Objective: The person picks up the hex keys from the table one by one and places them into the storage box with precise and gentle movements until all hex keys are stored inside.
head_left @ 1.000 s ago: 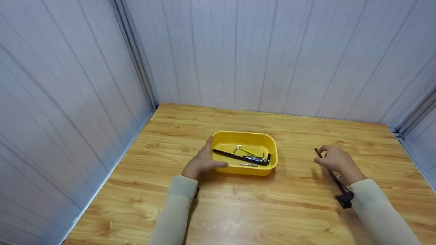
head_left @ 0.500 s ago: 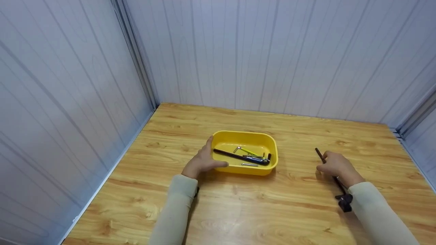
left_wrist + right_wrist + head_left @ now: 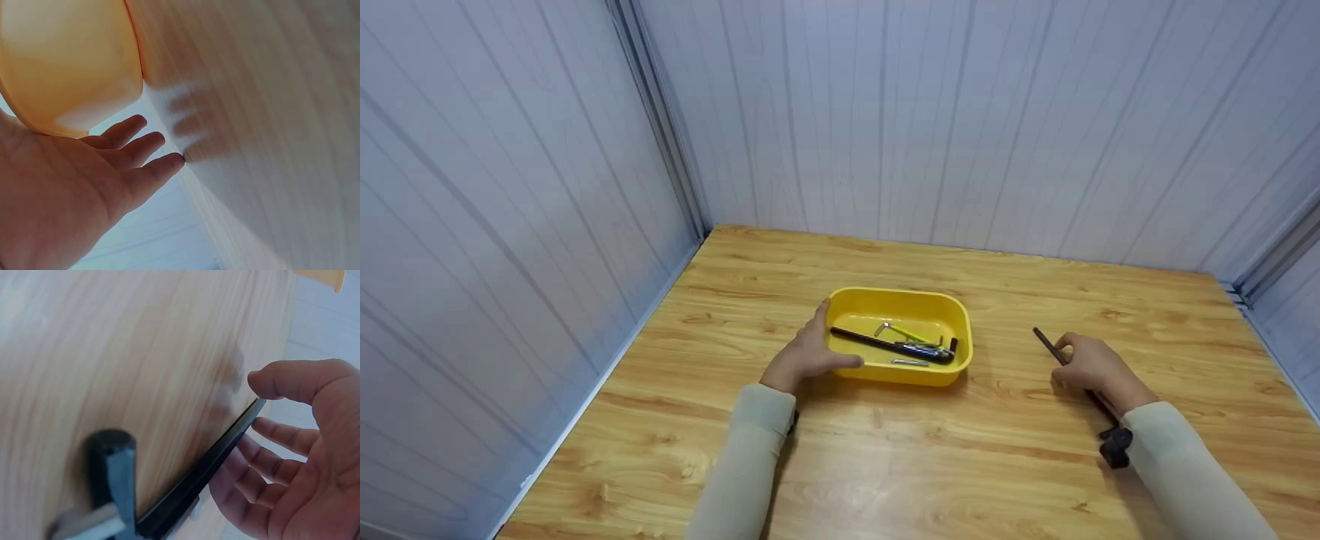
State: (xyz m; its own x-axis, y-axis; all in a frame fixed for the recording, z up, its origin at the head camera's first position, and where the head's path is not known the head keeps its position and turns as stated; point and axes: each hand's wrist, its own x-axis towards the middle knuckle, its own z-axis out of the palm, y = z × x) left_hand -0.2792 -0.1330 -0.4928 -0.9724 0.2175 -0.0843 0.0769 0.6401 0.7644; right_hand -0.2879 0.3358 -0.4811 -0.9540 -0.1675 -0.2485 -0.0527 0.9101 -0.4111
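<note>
Two bare hands are at work over the wood-grain desk (image 3: 885,472), and only the one at the right has shifted noticeably. The right hand (image 3: 1099,367), right of centre in the head view, has drawn slightly lower, and the long black hex key (image 3: 1046,343) has swung so that its far tip points further left, with more of it showing past the fingertips than a second ago. Thumb and fingers are bent nearly together with the key between them; the wrist view shows its short arm at lower left, beside a blurred grey piece (image 3: 93,523). Whether the key is clear of the desk cannot be told.

The left hand (image 3: 802,356) matches the earlier pictures: spread wide, thumb along the near rim of the yellow container (image 3: 915,377) at mid-frame, other fingers fairly straight at its left end. It touches the container without wrapping round it, seemingly to steady it.

Inside lie another black key (image 3: 870,341), a yellow-green one (image 3: 907,335) and a small silver one (image 3: 910,363), apparently undisturbed. So the change seems to concern the held key alone, which is well apart from the container, to its right.
</note>
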